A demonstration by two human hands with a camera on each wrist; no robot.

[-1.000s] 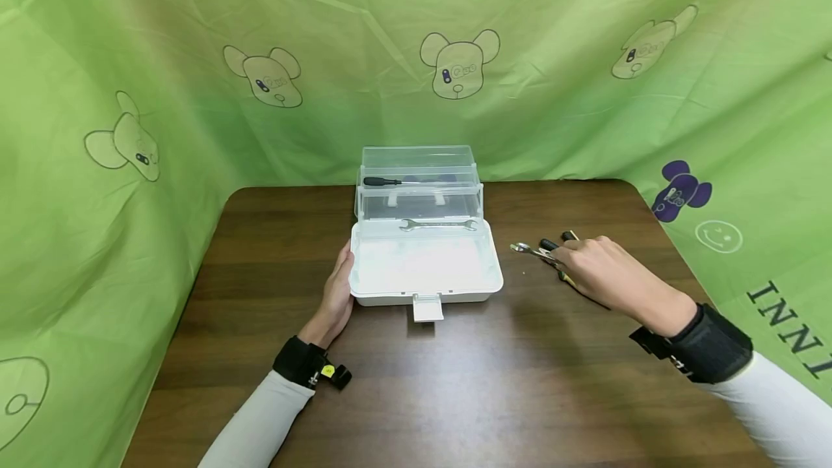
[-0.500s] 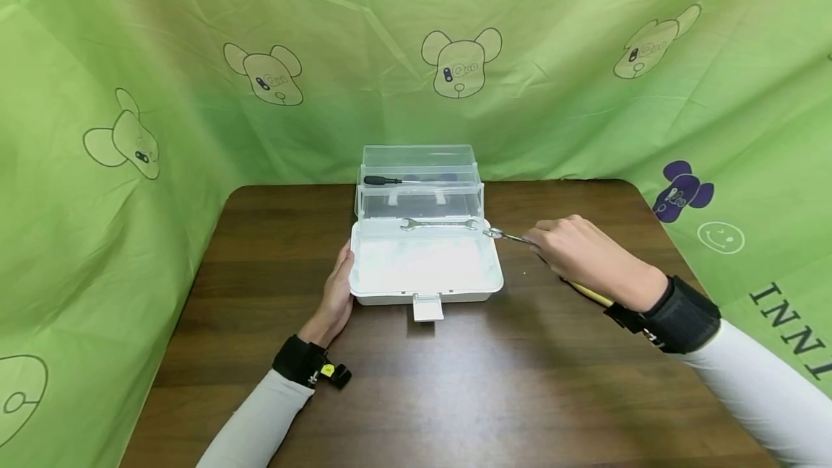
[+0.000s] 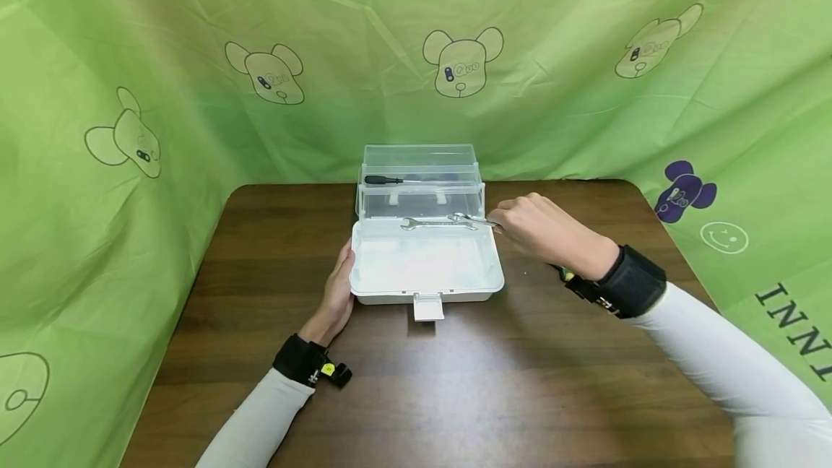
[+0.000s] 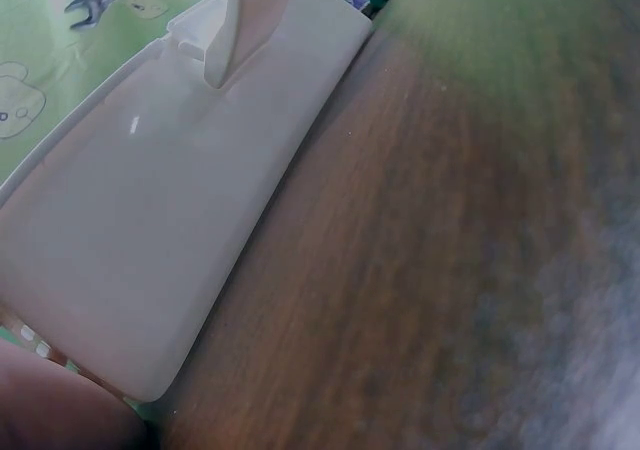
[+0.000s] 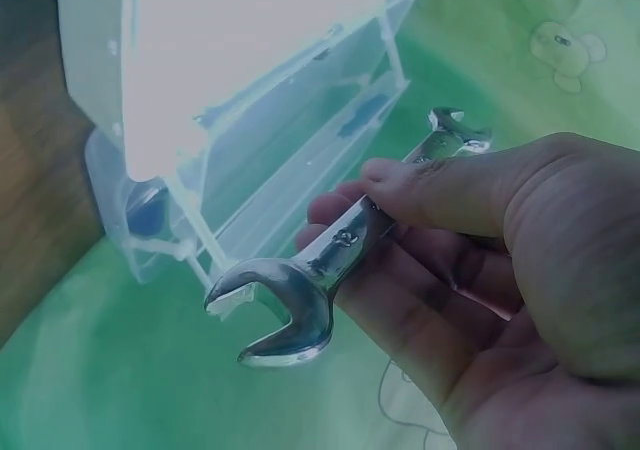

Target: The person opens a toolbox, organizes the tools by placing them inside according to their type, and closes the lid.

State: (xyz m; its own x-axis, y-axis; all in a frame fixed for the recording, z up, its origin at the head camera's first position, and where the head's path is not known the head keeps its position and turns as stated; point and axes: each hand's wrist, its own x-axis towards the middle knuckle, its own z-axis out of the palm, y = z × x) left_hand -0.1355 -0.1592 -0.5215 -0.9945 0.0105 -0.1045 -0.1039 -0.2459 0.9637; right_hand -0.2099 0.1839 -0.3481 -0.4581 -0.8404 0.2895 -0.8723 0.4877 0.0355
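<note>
Fingers and thumb of the right hand (image 3: 542,230) pinch a silver open-ended wrench (image 5: 330,260) by its shank; in the head view the wrench's free end pokes out over the right rear part of the open white toolbox (image 3: 427,266), close to a second wrench (image 3: 437,223) that lies across the box along its back edge; the right wrist view shows the thumb pressed on top of the shank and the curled fingers beneath it, the open jaw end sticking out past them. Left hand (image 3: 338,293) rests with straight fingers flat against the toolbox's left wall, holding nothing; the box sits on the brown tabletop (image 3: 429,396) toward the far edge, about midway between the left and right edges; its clear raised tray (image 3: 419,190) stands at the back and carries a black-handled screwdriver (image 3: 383,180); a green cloth printed with bear heads (image 3: 195,42) hangs around the tabletop on the far, left and right sides.
</note>
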